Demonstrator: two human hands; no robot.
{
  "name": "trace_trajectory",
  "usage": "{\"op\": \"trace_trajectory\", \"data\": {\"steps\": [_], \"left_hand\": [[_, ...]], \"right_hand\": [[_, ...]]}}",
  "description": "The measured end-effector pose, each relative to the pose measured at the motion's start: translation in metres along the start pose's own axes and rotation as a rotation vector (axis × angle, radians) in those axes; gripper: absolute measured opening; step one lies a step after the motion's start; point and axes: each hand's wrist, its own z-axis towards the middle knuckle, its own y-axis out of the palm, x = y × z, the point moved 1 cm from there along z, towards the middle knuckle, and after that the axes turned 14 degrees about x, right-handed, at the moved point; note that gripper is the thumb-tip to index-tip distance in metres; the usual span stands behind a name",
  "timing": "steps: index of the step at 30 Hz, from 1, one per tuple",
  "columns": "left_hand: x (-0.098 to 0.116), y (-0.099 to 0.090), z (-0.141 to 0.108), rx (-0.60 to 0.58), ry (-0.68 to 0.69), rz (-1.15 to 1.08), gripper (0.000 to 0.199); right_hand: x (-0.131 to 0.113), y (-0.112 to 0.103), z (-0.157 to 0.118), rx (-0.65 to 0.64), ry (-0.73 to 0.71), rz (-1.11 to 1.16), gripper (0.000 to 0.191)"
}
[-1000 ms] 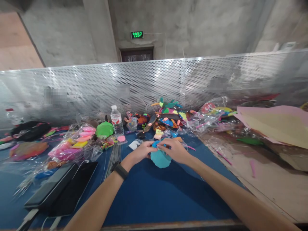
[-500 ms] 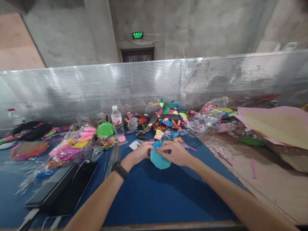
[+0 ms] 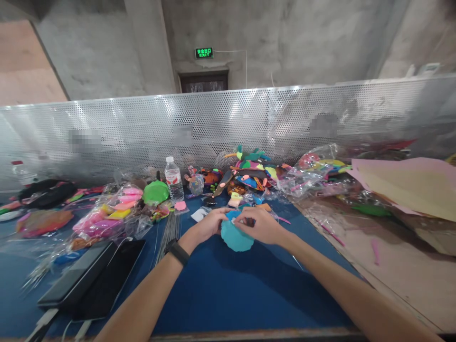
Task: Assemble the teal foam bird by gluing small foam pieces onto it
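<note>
A turquoise, roughly round piece of modelling clay is held up above the blue table, its lower edge uneven. Along its top runs a darker blue part. My left hand, with a dark band on the wrist, grips the piece's upper left edge. From the right, my right hand is closed in a pinch against the upper face. A small pale spot shows by those fingertips; whether it is pinched I cannot tell.
Behind my hands lies a heap of colourful clay figures. A water bottle, a green lump and bagged clay stand to the left. A black phone and thin wires lie nearer. Paper sheets are at right.
My right fingertips have shifted slightly on the clay, and the pale spot beside them shows more plainly. The turquoise piece has moved a little; my left hand keeps its grip.
</note>
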Motion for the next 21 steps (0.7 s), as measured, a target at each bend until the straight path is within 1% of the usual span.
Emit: {"op": "trace_trajectory", "data": {"steps": [4, 9, 16, 21], "left_hand": [[0.002, 0.001, -0.005, -0.002, 0.031, 0.015, 0.043], [0.002, 0.002, -0.011, -0.050, 0.077, 0.106, 0.046], [-0.004, -0.002, -0.005, -0.119, 0.084, 0.114, 0.045], [-0.003, -0.001, -0.006, -0.159, 0.109, 0.141, 0.045]], "right_hand": [[-0.002, -0.001, 0.001, 0.009, 0.037, -0.036, 0.018], [-0.002, 0.000, 0.002, 0.010, 0.081, -0.054, 0.020], [0.002, 0.004, 0.002, 0.035, 0.120, -0.081, 0.019], [0.004, 0.006, 0.002, 0.048, 0.145, -0.082, 0.018]]}}
